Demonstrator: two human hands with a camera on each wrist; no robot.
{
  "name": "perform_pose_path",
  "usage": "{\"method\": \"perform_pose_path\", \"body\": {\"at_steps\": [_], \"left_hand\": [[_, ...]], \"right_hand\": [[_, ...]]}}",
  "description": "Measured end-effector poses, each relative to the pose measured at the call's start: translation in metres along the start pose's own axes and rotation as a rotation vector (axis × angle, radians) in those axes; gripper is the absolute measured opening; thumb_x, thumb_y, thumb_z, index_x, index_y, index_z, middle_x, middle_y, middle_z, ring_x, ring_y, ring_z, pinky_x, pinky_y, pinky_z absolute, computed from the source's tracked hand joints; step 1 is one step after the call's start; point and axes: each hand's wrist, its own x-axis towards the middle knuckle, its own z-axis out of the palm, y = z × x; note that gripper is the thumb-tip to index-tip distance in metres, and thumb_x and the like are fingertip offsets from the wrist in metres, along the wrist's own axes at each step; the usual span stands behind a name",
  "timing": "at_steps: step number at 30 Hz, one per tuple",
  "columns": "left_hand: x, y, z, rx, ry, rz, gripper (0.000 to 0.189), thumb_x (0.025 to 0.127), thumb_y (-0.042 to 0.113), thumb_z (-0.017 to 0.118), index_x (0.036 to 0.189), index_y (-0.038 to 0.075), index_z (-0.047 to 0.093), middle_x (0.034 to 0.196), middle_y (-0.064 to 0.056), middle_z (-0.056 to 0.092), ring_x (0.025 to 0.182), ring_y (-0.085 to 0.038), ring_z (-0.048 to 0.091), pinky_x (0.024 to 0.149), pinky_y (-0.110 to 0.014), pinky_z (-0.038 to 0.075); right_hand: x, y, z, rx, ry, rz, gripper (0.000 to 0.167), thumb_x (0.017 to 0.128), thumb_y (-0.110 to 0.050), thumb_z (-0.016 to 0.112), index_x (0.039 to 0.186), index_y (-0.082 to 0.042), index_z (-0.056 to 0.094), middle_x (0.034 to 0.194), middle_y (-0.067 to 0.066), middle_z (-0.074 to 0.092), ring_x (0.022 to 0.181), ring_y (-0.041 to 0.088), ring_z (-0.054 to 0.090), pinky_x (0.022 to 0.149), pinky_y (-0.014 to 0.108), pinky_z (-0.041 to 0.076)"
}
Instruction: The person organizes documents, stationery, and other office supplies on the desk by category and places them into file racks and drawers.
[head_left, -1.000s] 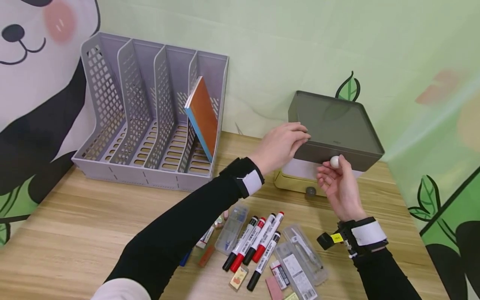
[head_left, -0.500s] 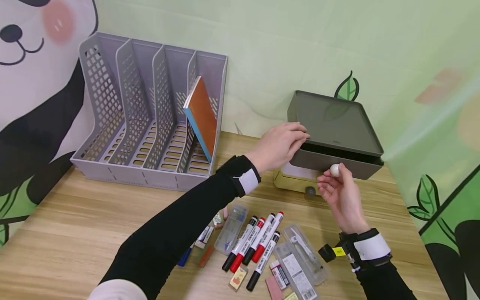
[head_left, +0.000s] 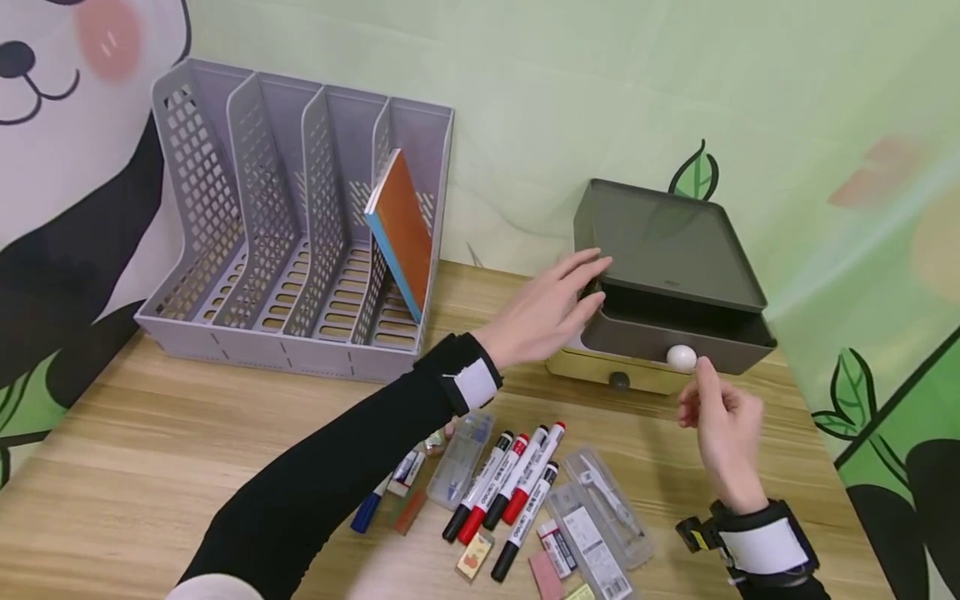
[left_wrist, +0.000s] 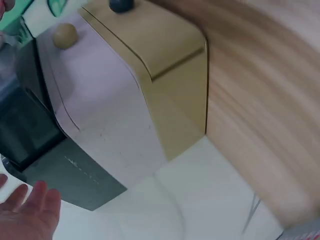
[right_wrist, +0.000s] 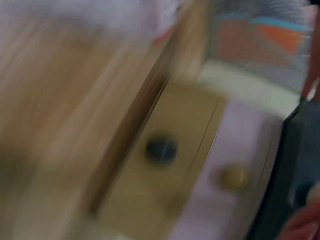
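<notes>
- drawer [head_left: 637, 337], dark and topmost in the small cabinet [head_left: 675, 242], stands partly out at the person's right on the table [head_left: 225, 425], with a shadowed gap between its front and the cabinet's top edge.
- its front runs long from left to right across the person's view, while its line of sliding points toward the person, square to that front; this is the relation that matters.
- white knob [head_left: 681, 358] sits near the middle of the drawer front, facing the person.
- right hand [head_left: 723, 433] is nearer to the knob: it lies just below and to the right, so the knob is up and left from the thumb tip.
- its thumb is straight, its fingers loosely bent, grasping nothing; the right wrist view is blurred, so whether the thumb brushes the knob is hard to say.
- left hand [head_left: 540, 317] is at the cabinet's front left corner, fingers extended and spread, gripping nothing, left of the knob and farther from the person.
- beneath the drawer come a pale drawer [left_wrist: 95, 95] and a yellow drawer [head_left: 585, 367], both pushed in.
- markers [head_left: 531, 510] lie nearer the person; the grey file rack [head_left: 258, 350] stands well apart to the left.
</notes>
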Motion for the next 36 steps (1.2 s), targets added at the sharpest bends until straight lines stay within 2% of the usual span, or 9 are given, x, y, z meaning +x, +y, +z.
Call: {"method": "perform_pose_path", "body": {"at_steps": [2,5,8,11,12,15,18,27,36], "left_hand": [[-0.009,-0.001,0.0,-0.087,0.003,-0.053,0.056,0.109,0.036,0.04,0.159,0.014,0.03,0.167,-0.007,0.027,0.152,-0.024,0.034,0.125,-0.04,0.031],[-0.019,-0.004,0.003,-0.21,-0.024,-0.132,0.06,0.108,0.041,0.041,0.16,0.015,0.026,0.167,-0.008,0.027,0.154,-0.026,0.03,0.126,-0.046,0.028],[-0.027,-0.007,0.008,-0.308,-0.066,-0.178,0.063,0.107,0.041,0.042,0.161,0.012,0.025,0.166,-0.011,0.029,0.151,-0.029,0.035,0.124,-0.048,0.031],[-0.033,-0.006,0.015,-0.384,-0.089,-0.18,0.062,0.107,0.036,0.045,0.159,0.009,0.027,0.164,-0.013,0.032,0.143,-0.03,0.046,0.119,-0.046,0.04],[-0.035,-0.005,0.017,-0.403,-0.089,-0.176,0.061,0.107,0.034,0.046,0.159,0.008,0.028,0.164,-0.014,0.033,0.142,-0.03,0.047,0.118,-0.045,0.041],[-0.039,0.0,0.021,-0.433,-0.083,-0.164,0.057,0.106,0.029,0.048,0.157,0.006,0.033,0.16,-0.014,0.039,0.139,-0.03,0.051,0.116,-0.044,0.044],[-0.043,0.005,0.023,-0.424,-0.071,-0.15,0.055,0.106,0.026,0.05,0.155,0.006,0.037,0.154,-0.015,0.045,0.138,-0.029,0.053,0.114,-0.043,0.046],[-0.054,0.009,0.025,-0.395,-0.031,-0.084,0.051,0.104,0.017,0.053,0.152,0.004,0.042,0.145,-0.015,0.052,0.131,-0.028,0.057,0.113,-0.043,0.047],[-0.07,0.011,0.02,-0.318,-0.046,-0.04,0.051,0.103,0.018,0.054,0.151,0.006,0.043,0.144,-0.013,0.054,0.13,-0.026,0.057,0.108,-0.038,0.05]], "right_hand": [[0.001,0.003,-0.002,-0.146,0.146,-0.213,0.038,0.1,-0.018,0.061,0.066,0.0,0.063,0.056,-0.016,0.053,0.052,-0.006,0.046,0.053,0.01,0.039],[0.007,0.004,-0.004,-0.259,0.255,-0.506,0.021,0.092,-0.009,0.066,0.078,0.007,0.063,0.069,0.001,0.059,0.072,-0.01,0.047,0.068,0.007,0.036],[0.014,0.001,-0.003,-0.302,0.242,-0.697,0.027,0.089,-0.016,0.067,0.095,0.01,0.063,0.093,0.024,0.061,0.094,0.011,0.056,0.09,0.012,0.035],[0.02,-0.004,0.001,-0.377,0.177,-0.79,0.043,0.093,-0.03,0.061,0.11,0.01,0.062,0.114,0.032,0.058,0.109,0.039,0.053,0.098,0.029,0.036],[0.022,-0.005,0.003,-0.405,0.152,-0.807,0.047,0.095,-0.034,0.059,0.114,0.009,0.062,0.118,0.032,0.057,0.113,0.046,0.05,0.099,0.037,0.037],[0.024,-0.008,0.008,-0.475,0.092,-0.83,0.054,0.098,-0.041,0.054,0.121,0.007,0.062,0.121,0.029,0.06,0.115,0.048,0.051,0.102,0.057,0.038],[0.024,-0.008,0.011,-0.507,0.073,-0.824,0.053,0.097,-0.041,0.054,0.12,0.006,0.064,0.115,0.027,0.063,0.111,0.047,0.054,0.105,0.065,0.036],[0.016,-0.005,0.017,-0.478,0.094,-0.827,0.045,0.09,-0.031,0.061,0.115,0.006,0.067,0.104,0.027,0.062,0.1,0.047,0.052,0.091,0.062,0.036],[0.0,-0.005,0.018,-0.473,0.108,-0.86,0.048,0.096,-0.037,0.055,0.113,0.007,0.067,0.1,0.028,0.06,0.096,0.047,0.051,0.086,0.057,0.033]]}}
